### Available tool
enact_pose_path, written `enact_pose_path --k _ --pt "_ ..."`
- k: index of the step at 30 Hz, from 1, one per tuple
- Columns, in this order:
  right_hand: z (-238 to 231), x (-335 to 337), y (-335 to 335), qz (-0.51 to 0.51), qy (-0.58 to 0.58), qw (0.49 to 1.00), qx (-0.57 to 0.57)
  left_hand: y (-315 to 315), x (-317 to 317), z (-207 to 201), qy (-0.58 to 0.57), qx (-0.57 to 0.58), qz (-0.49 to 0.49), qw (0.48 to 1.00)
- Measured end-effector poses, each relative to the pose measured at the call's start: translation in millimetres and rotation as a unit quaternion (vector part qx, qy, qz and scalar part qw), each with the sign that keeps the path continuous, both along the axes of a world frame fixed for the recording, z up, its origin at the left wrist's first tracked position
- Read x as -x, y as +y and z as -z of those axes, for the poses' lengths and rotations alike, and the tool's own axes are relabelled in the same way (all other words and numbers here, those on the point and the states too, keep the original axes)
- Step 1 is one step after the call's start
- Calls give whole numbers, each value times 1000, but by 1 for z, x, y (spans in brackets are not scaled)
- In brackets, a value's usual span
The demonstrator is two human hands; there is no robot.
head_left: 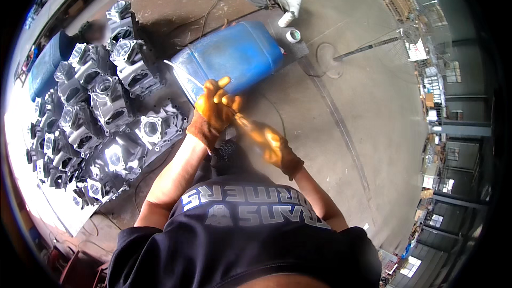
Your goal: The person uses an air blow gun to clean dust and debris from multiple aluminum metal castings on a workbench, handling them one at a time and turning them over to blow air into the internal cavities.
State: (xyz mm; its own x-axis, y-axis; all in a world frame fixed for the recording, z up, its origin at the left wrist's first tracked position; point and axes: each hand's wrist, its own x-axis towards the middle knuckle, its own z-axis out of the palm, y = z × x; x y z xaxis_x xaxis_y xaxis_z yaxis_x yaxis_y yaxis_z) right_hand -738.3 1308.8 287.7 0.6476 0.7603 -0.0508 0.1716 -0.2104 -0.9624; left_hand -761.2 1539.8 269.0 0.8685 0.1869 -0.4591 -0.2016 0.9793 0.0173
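Observation:
Orange-yellow coated gloves with brownish cuffs cover both my hands. In front of my body, my left hand [214, 105] has curled fingers, with one sticking out. Whatever lies between them is hidden. My right hand [271, 146] is lower and to the right, smeared by motion. A blurred yellow stretch of its glove reaches up to the left hand's fingers, and the two seem to touch there. Just beyond lies a blue plastic drum [229, 56] on its side. A thin white strip [184, 74] crosses the drum's left end towards my left hand; I cannot tell whether it is held.
Many grey cast metal housings [109, 101] stand crowded on the left. A blue barrel [48, 66] is behind them, near a blurred person. Beyond the drum are a small open can [293, 36] and a white container [289, 1]. A pedestal fan [368, 48] stands at the right.

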Motion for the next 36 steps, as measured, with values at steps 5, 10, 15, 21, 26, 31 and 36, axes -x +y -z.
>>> enact_pose_path --k 5,10,15,21,26,31,36 --pt "-49 25 22 -65 126 990 -18 8 0 15 -193 -3 36 980" --pt "-25 -10 34 26 -131 986 99 31 30 71 103 -338 200 914" --pt "-48 -44 18 248 15 914 320 110 189 335 45 -342 152 926" --pt "-59 5 39 -179 155 963 130 116 354 240 515 -319 188 773" --pt "-35 41 146 -384 46 919 77 130 395 325 580 -451 113 669" --pt "-29 22 163 -167 -403 795 421 152 265 209 660 -546 166 488" --pt "19 -15 69 -213 214 924 234 168 189 178 433 -806 305 266"
